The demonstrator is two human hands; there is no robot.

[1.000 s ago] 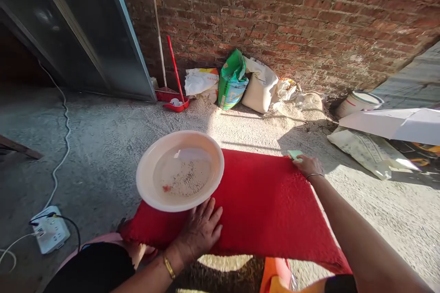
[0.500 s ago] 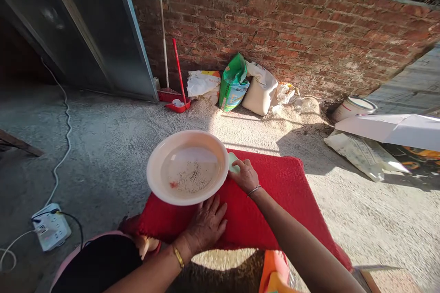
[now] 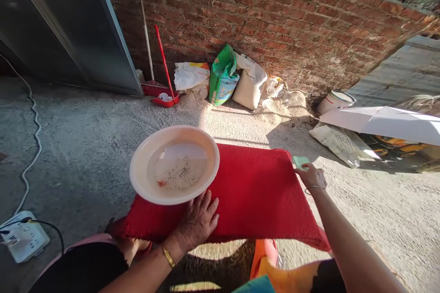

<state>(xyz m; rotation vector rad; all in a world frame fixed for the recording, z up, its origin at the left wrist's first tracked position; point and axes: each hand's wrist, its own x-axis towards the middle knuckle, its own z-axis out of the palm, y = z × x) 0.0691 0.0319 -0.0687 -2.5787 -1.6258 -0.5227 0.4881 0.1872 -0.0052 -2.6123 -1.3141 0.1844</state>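
Observation:
A red plush mat (image 3: 250,178) lies over a low support in front of me. My left hand (image 3: 197,219) rests palm down on its front part, fingers spread, just below the basin. The wide pinkish-white basin (image 3: 137,178) stands on the mat's left part, holding water with grains and a small reddish patch at the bottom. My right hand (image 3: 312,176) is beyond the mat's far right corner, its fingers closed on a pale green flat object (image 3: 301,162). Whether that object is a brush or a scraper I cannot tell.
A brick wall (image 3: 285,18) runs along the back. Before it stand a red dustpan (image 3: 167,100), a green sack (image 3: 222,78), a beige sack (image 3: 250,87) and a white bucket (image 3: 337,100). A power strip (image 3: 25,237) lies on the floor at left.
My right hand has moved right with the pale green object, from beside the basin to past the mat's right corner. My left hand stays on the mat. The view has shifted slightly.

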